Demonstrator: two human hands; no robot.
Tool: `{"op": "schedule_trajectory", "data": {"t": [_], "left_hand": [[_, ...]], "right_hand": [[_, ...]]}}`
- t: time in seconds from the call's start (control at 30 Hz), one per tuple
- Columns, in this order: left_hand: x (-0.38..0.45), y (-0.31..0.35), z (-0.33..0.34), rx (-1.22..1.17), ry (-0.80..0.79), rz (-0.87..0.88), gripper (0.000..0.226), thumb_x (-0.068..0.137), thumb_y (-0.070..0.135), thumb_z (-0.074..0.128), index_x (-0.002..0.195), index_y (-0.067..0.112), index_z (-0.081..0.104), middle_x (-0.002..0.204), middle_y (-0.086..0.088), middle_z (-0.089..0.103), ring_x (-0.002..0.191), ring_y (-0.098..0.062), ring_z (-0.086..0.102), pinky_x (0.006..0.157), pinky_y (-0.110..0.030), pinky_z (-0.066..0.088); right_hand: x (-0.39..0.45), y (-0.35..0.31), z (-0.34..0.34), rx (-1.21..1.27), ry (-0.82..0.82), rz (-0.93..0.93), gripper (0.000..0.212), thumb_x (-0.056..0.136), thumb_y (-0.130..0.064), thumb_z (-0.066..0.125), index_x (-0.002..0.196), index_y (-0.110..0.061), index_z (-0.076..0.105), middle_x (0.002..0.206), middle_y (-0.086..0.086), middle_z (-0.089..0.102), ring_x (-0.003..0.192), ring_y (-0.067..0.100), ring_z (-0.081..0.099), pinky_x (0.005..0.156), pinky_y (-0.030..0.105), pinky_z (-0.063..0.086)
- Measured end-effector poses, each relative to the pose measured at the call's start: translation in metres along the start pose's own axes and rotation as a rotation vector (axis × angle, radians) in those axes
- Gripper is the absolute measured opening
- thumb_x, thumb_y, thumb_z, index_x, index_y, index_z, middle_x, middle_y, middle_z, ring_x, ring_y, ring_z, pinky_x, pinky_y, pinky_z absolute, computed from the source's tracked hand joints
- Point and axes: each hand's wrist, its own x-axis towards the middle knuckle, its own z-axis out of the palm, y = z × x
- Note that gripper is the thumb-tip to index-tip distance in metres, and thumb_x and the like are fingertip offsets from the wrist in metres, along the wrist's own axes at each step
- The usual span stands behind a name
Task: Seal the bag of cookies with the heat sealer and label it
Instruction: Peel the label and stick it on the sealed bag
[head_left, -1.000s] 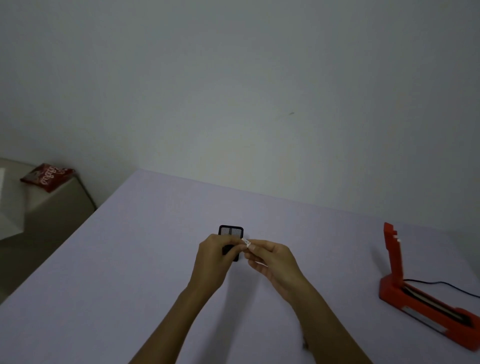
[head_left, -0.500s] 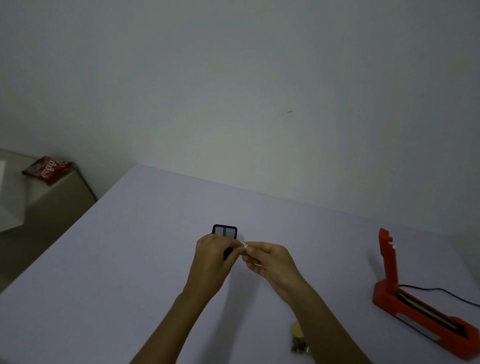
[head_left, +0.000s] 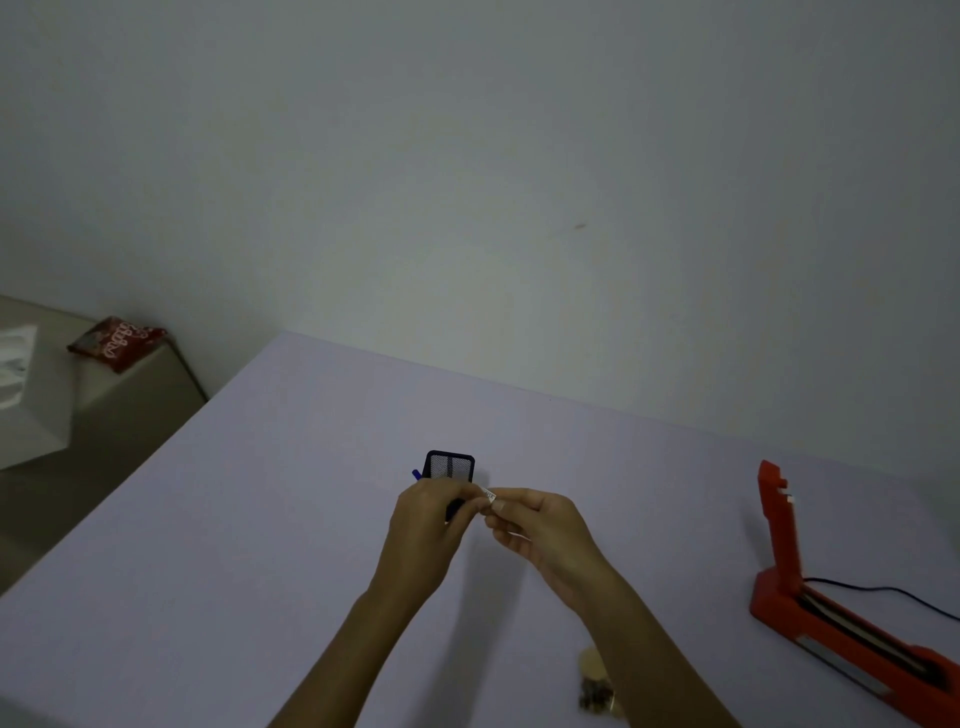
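White label (head_left: 488, 496) is pinched between left hand (head_left: 434, 525) and right hand (head_left: 537, 527); peel slowly, touching only its edges, before sticking.

heat sealer (head_left: 841, 618) cut off right, cookies (head_left: 596, 686) behind forearm

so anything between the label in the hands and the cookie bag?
Nothing on the table blocks it. Both hands, left and right, pinch the small white label above the table. The cookie bag lies near the bottom edge, partly hidden under the right forearm; only that arm covers it.
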Motion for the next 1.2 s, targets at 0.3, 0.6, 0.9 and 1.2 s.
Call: {"op": "schedule_trajectory", "data": {"t": [0.3,0.6,0.9,1.2], "left_hand": [[-0.003,0.006,-0.004,0.06,-0.003,0.057,0.011,0.077,0.018,0.075,0.088,0.017,0.075,0.081,0.005,0.074,0.073,0.005,0.055,0.066,0.001,0.04],[-0.009,0.012,-0.002,0.084,-0.003,0.07,0.012,0.081,0.022,0.072,0.092,0.019,0.074,0.084,0.007,0.073,0.078,0.001,0.059,0.071,-0.003,0.042],[-0.022,0.026,0.003,0.08,0.025,0.041,0.012,0.085,0.019,0.066,0.095,0.017,0.073,0.088,0.005,0.072,0.079,0.009,0.051,0.071,0.0,0.04],[-0.034,0.035,-0.001,0.084,0.083,0.027,0.011,0.085,0.015,0.067,0.094,0.016,0.073,0.086,0.015,0.065,0.079,0.014,0.051,0.078,0.003,0.037]], "right_hand": [[-0.009,-0.002,0.001,-0.025,0.006,-0.04,0.018,0.09,-0.003,0.059,0.095,-0.008,0.075,0.087,0.011,0.074,0.078,0.015,0.071,0.087,0.033,0.056],[-0.019,-0.004,-0.006,-0.026,0.004,-0.073,0.016,0.088,-0.006,0.062,0.096,-0.01,0.076,0.09,0.012,0.076,0.081,0.016,0.071,0.085,0.031,0.057],[-0.03,0.001,-0.015,-0.029,-0.009,-0.095,0.014,0.085,-0.01,0.067,0.096,-0.01,0.075,0.094,0.014,0.075,0.084,0.019,0.07,0.084,0.031,0.057],[-0.038,0.003,-0.01,-0.034,-0.001,-0.124,0.014,0.086,-0.007,0.066,0.091,-0.014,0.076,0.088,0.01,0.076,0.08,0.017,0.071,0.081,0.029,0.057]]}}
